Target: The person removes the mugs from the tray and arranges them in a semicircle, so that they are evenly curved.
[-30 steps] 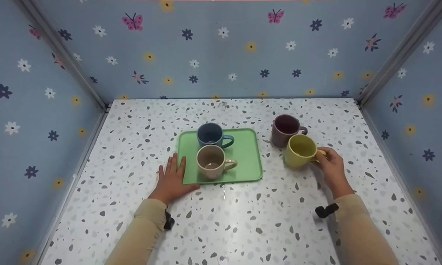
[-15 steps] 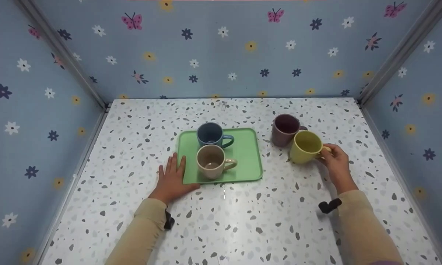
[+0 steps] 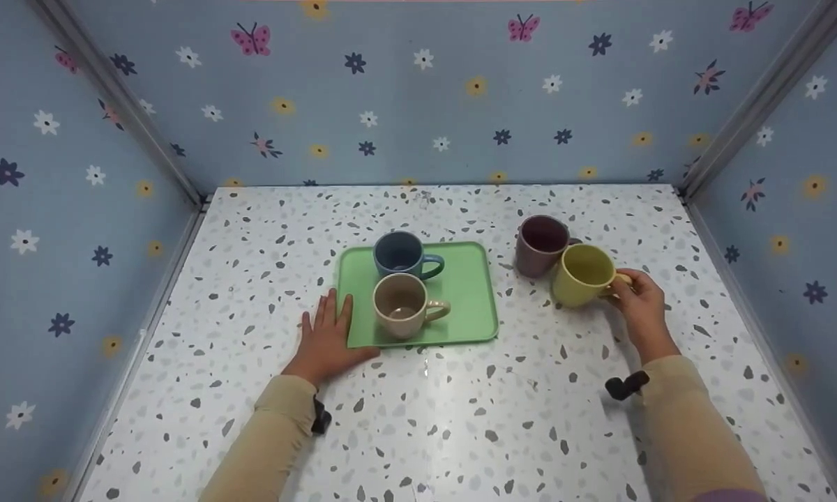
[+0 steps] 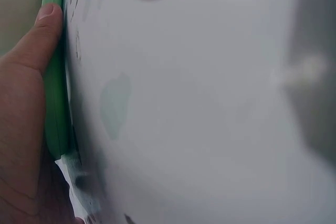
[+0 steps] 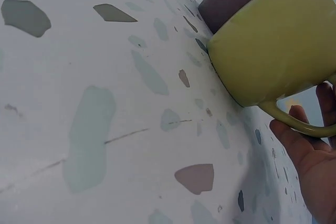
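My right hand (image 3: 643, 310) pinches the handle of a yellow mug (image 3: 575, 287) at the right of the table. The yellow mug stands upright, close in front of a dark purple mug (image 3: 532, 259); in the right wrist view my thumb and fingers are around its handle (image 5: 302, 125). My left hand (image 3: 326, 348) rests with spread fingers at the left front corner of a green tray (image 3: 469, 296); its thumb lies along the tray's front edge (image 4: 56, 93). On the tray stand a blue mug (image 3: 388, 268) and, in front of it, a beige mug (image 3: 399, 325), handles pointing right.
The speckled white table (image 3: 453, 425) is enclosed by blue floral panels (image 3: 418, 90) at the back and both sides. Metal posts (image 3: 746, 104) stand in the corners. A black wrist camera (image 3: 626, 385) sits at my right cuff.
My right hand has moved the yellow mug slightly right and back, away from the tray. The left hand, the tray and the other mugs have stayed in place.
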A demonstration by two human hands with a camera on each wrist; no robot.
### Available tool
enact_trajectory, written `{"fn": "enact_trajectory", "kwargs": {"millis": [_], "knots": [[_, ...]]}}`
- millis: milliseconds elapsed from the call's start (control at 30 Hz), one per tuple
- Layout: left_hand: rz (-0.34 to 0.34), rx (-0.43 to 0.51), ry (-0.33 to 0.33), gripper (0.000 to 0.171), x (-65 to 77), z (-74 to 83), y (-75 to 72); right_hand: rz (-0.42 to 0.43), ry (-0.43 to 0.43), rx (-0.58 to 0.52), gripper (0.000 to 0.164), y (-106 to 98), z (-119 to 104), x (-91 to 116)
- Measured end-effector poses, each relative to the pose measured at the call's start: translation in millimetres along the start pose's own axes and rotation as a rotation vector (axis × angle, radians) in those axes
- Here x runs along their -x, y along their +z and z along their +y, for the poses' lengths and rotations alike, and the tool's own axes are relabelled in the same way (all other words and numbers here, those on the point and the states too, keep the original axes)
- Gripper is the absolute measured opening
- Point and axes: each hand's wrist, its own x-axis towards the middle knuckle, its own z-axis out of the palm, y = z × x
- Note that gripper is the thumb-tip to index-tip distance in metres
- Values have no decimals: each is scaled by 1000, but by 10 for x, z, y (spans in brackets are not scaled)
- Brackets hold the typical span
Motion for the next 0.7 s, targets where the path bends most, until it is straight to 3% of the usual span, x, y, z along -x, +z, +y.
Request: {"fn": "enact_trajectory", "kwargs": {"millis": [700], "knots": [[0, -9, 16, 124, -10, -25, 22, 24, 63, 32, 20, 43, -214, 15]]}}
